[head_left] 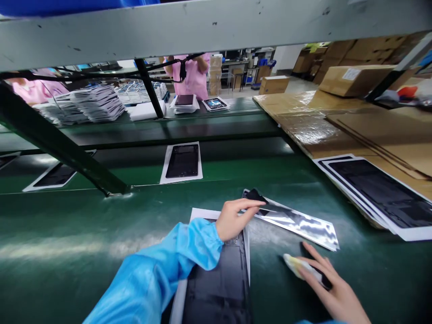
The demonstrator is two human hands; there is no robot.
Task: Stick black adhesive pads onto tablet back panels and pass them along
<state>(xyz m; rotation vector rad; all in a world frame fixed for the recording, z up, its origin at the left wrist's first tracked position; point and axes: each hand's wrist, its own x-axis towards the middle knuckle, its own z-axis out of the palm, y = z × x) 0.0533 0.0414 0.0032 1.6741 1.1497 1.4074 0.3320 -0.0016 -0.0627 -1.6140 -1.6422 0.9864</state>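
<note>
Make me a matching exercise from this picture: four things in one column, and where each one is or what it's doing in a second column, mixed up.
Things:
1. Left hand
2. Right hand
3. Silvery film sheet
4. Cardboard box

Places or states:
A. Lying on the green conveyor belt
B. Holding a pale wipe
C. Sitting on flattened cardboard
D. Over the end of a black panel

Right pairs: 1-D, 2-B, 3-A, 4-C
</note>
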